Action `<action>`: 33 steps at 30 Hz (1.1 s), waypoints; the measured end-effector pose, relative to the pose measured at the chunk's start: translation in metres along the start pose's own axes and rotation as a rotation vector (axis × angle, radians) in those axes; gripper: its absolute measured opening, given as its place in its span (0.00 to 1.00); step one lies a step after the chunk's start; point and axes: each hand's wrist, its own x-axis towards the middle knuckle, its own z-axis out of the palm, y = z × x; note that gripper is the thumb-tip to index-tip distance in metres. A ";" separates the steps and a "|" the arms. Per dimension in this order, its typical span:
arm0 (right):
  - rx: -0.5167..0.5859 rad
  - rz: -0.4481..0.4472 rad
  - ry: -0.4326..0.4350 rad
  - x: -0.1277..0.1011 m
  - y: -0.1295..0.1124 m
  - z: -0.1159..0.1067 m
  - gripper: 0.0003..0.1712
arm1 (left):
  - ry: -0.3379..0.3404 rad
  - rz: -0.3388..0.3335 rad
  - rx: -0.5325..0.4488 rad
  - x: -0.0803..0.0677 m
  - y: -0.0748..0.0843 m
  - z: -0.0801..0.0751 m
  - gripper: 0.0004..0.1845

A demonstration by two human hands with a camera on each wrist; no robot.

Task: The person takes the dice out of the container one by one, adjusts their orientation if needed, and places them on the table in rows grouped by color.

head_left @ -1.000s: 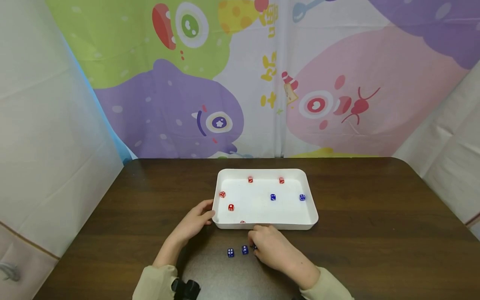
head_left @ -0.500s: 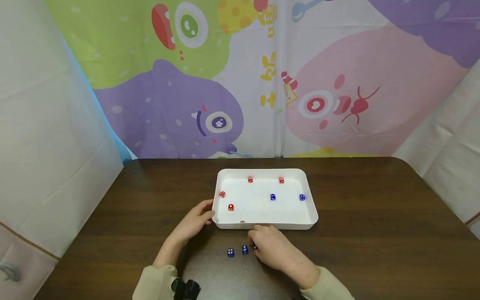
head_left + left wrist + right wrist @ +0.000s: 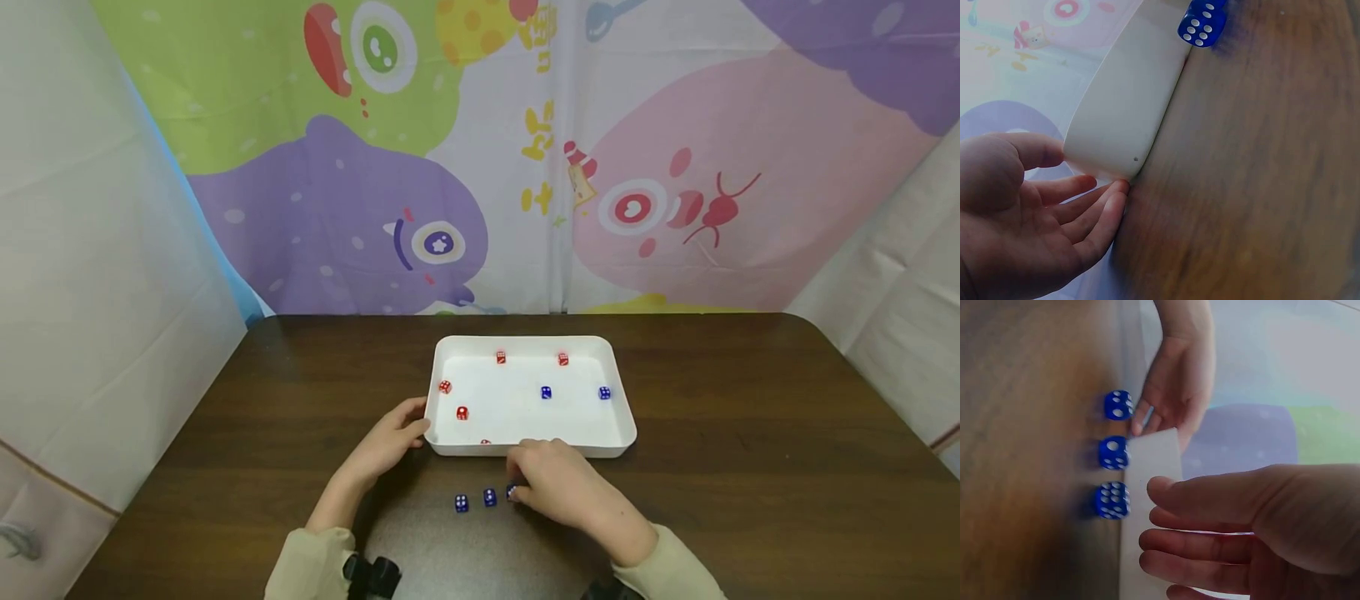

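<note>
A white tray point(image 3: 517, 451) stands on the table, with red and blue dice in it. In front of it, three blue dice lie in a row: a left die point(image 3: 461, 503), a middle die point(image 3: 490, 497) and a right die point(image 3: 512, 492), the last partly hidden in the head view. My right hand point(image 3: 562, 483) hovers beside the right die; the right wrist view shows its fingers point(image 3: 1200, 545) extended, apart from that die and holding nothing. At the tray's left front corner, the fairly straight fingers and thumb of my left hand point(image 3: 1041, 212) touch its wall.
Inside the tray are several red dice, one red die point(image 3: 462, 413) near the left front, plus two blue dice, one a blue die point(image 3: 546, 392) right of the middle. A patterned cloth point(image 3: 337, 217) hangs behind the table point(image 3: 750, 433).
My right hand has let go of the right blue die and moved slightly right and away from it, leaving it beside the other two. The left hand and tray stay put.
</note>
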 end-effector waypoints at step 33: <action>-0.172 0.142 0.282 0.014 0.060 -0.006 0.02 | 0.012 0.004 -0.004 0.001 -0.004 0.000 0.23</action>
